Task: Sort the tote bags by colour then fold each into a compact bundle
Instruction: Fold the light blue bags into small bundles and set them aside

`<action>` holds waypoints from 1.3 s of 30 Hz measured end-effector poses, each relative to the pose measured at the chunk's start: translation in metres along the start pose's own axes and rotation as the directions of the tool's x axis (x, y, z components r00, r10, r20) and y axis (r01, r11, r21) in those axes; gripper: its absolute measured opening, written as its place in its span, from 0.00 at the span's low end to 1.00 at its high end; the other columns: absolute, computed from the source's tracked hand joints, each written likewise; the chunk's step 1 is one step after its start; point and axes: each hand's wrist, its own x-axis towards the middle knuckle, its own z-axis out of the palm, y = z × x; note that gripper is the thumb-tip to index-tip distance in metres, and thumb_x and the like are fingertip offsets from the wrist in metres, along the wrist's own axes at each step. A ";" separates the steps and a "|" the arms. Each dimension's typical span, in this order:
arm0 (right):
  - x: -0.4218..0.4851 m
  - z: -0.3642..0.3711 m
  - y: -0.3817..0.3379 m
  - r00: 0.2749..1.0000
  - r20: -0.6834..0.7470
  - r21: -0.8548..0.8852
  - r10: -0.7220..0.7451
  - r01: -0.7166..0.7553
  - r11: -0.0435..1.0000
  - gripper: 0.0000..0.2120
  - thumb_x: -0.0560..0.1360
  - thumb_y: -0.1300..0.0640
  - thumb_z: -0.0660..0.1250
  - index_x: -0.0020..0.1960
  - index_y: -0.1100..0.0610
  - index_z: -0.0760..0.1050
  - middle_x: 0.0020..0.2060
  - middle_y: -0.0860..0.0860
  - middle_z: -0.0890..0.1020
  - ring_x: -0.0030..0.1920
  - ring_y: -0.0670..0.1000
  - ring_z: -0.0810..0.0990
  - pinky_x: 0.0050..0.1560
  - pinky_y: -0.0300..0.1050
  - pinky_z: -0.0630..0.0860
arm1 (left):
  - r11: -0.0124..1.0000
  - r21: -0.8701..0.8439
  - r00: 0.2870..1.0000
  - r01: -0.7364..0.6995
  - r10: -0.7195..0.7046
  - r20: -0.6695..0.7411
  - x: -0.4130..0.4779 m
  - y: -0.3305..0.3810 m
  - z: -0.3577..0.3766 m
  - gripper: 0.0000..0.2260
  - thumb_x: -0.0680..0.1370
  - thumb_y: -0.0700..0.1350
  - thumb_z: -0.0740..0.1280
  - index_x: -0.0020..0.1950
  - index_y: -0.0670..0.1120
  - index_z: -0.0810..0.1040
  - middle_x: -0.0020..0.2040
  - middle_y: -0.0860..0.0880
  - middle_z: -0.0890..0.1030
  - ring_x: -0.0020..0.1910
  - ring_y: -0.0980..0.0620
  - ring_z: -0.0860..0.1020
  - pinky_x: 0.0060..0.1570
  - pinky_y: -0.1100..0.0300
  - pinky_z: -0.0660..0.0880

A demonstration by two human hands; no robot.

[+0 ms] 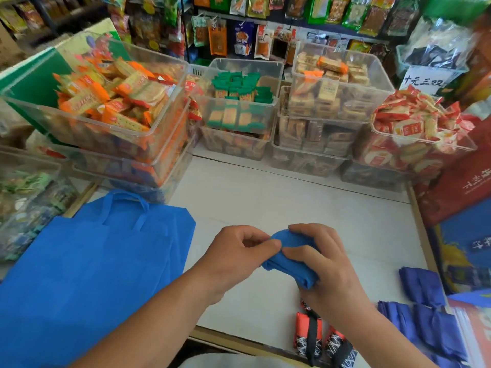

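Both hands, the left hand [236, 251] pinching and the right hand [316, 258] curled round, hold a blue tote bundle [289, 264] above the counter [265, 197] near its front edge, where a loosened pinch would likely let it spring open.

A rolled blue fabric bundle [289, 264] over the white counter [292, 203] before me; flat blue non-woven tote [87, 274] to its left, folded navy bundles [422, 285] right, clear plastic snack bins [239, 107] behind.
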 end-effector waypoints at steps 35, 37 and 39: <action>0.027 0.020 -0.011 0.942 0.267 0.263 0.202 -0.273 0.925 0.13 0.73 0.59 0.78 0.54 0.49 0.81 0.48 0.41 0.82 0.48 0.46 0.82 0.46 0.42 0.78 | 0.961 0.277 0.893 -0.018 -0.109 0.437 0.023 0.016 -0.072 0.07 0.81 0.50 0.70 0.56 0.51 0.85 0.51 0.47 0.85 0.46 0.57 0.79 0.48 0.57 0.75; 0.029 0.014 -0.012 0.917 0.353 0.270 0.185 -0.289 0.918 0.11 0.76 0.50 0.75 0.55 0.45 0.77 0.48 0.41 0.80 0.47 0.47 0.80 0.45 0.42 0.76 | 0.968 0.250 0.899 0.018 -0.125 0.420 0.024 0.013 -0.069 0.08 0.80 0.48 0.72 0.57 0.48 0.85 0.46 0.50 0.85 0.44 0.57 0.78 0.45 0.60 0.73; 0.027 0.016 -0.017 0.924 0.362 0.254 0.121 -0.222 0.941 0.11 0.78 0.44 0.72 0.58 0.43 0.75 0.49 0.40 0.78 0.47 0.47 0.79 0.46 0.43 0.76 | 0.972 0.233 0.897 0.038 -0.136 0.420 0.023 0.011 -0.064 0.08 0.79 0.43 0.73 0.57 0.45 0.85 0.44 0.51 0.83 0.42 0.57 0.78 0.42 0.63 0.73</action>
